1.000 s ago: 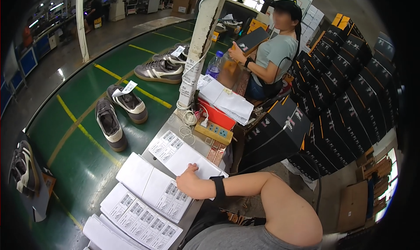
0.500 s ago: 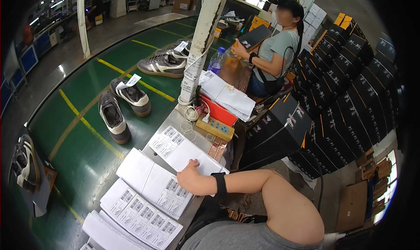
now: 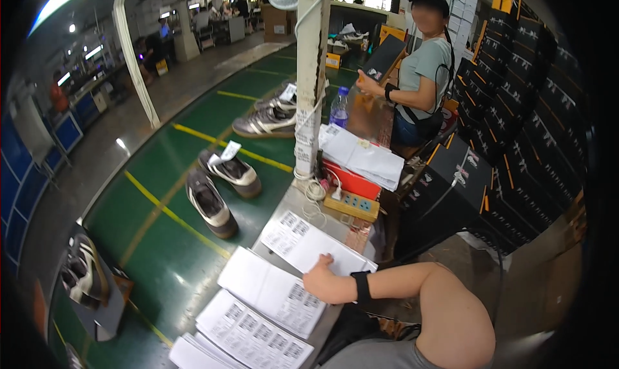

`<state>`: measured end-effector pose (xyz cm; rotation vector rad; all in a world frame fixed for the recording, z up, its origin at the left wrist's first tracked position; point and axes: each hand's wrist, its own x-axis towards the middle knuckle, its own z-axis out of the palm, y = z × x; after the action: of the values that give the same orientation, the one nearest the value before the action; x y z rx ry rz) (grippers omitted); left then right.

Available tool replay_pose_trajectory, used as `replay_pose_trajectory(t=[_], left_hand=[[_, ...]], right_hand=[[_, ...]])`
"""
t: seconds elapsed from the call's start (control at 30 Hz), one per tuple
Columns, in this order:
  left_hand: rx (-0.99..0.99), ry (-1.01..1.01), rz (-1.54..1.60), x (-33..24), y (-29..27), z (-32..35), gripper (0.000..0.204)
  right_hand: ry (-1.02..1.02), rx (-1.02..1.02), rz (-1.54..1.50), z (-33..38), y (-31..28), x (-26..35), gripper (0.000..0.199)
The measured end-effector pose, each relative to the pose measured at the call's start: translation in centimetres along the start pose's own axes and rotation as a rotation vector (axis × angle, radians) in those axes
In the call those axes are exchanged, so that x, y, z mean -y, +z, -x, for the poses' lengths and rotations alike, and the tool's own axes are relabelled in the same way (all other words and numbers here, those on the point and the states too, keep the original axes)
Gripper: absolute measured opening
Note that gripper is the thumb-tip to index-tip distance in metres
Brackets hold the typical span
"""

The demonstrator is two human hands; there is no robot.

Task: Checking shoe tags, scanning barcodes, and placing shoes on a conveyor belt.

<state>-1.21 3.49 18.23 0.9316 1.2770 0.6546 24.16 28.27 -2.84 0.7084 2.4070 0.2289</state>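
My right hand (image 3: 327,283) lies on the near edge of a stack of printed label sheets (image 3: 290,235) on the bench. Its fingers are curled down against the paper and mostly hidden beneath the palm; the thumb side shows on top. A black band (image 3: 362,286) circles that wrist. Closer to me, more label sheets (image 3: 253,329) lie in overlapping stacks, some with printed rows and some blank side up. My left hand does not appear. Beyond the papers, a pair of grey and white sneakers (image 3: 211,203) with a white tag stands on the green surface.
A white post (image 3: 308,79) rises beside a wooden power strip (image 3: 351,204) with cables. Another sneaker pair (image 3: 267,120) is behind it; one more (image 3: 84,272) rests on a box at left. A co-worker (image 3: 425,79) holds a dark shoebox (image 3: 385,58) near stacked boxes (image 3: 516,111).
My view has swung left and up, so the scene sits farther right and lower. My right hand stays on the same sheets. The co-worker's shoebox is tilted more steeply.
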Motion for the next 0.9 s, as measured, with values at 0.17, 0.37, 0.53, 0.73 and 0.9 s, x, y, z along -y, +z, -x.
replay_pose_trajectory(t=[0.17,0.37,0.53,0.73,0.9], left_hand=[[-0.038,0.060,-0.022,-3.0,-0.4,1.2,0.052],[-0.135,0.258,-0.355,-3.7,3.0,1.5,0.048],[-0.149,0.399,-0.501,-5.1,0.0,0.0,0.035],[-0.269,0.404,-0.801,-1.2,-4.0,-4.7,0.044],[-0.793,0.048,-0.947,7.3,-12.8,-4.1,0.072]], right_hand=[[0.035,-0.033,0.075,0.3,0.6,1.1,0.048],[0.060,-0.122,0.161,1.1,1.2,0.4,0.043],[0.038,-0.027,0.087,0.3,1.5,0.3,0.041],[0.049,-0.012,-0.010,1.6,0.7,-1.9,0.038],[-0.077,-0.003,0.040,1.0,-1.2,-0.5,0.042]])
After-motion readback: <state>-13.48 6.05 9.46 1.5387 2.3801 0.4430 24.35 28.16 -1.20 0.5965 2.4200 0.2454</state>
